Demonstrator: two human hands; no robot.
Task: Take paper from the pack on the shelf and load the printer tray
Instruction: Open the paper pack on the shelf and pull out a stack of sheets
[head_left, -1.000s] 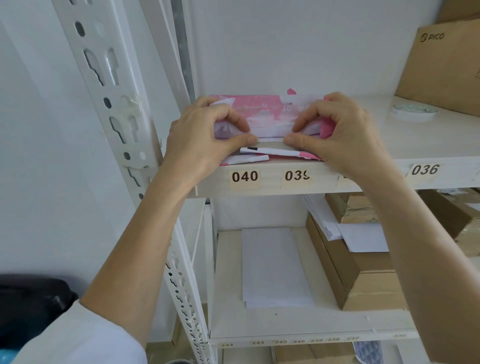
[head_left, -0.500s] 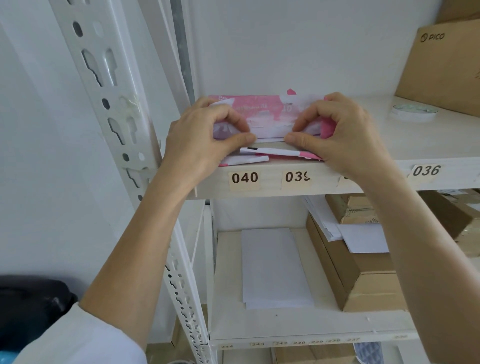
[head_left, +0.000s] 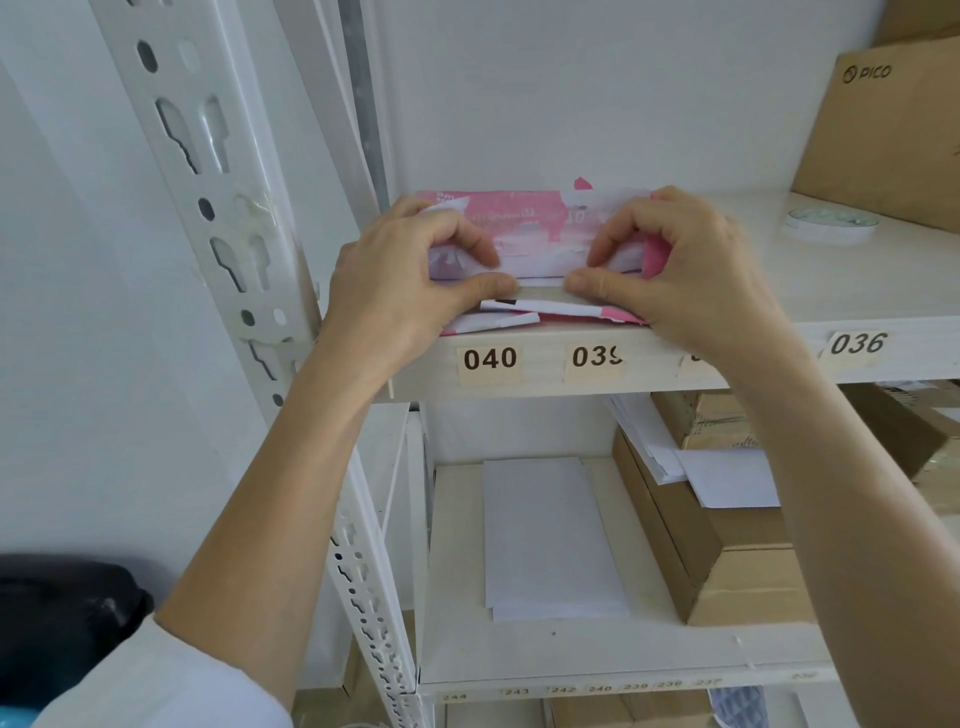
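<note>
The pink pack (head_left: 524, 228) lies at the front edge of the upper shelf (head_left: 883, 291), above labels 040 and 039, with the left hand (head_left: 400, 280) and right hand (head_left: 685, 270) each pinching its torn wrapper, fingers (head_left: 483, 249) closed on the open end. To do this well, the person should probably spread the flaps wide, then slide a flat sheaf straight out without bending corners. One pack, two hands, one tape roll (head_left: 831, 223) and one loose stack of white sheets (head_left: 545, 535) on the shelf below are visible
</note>
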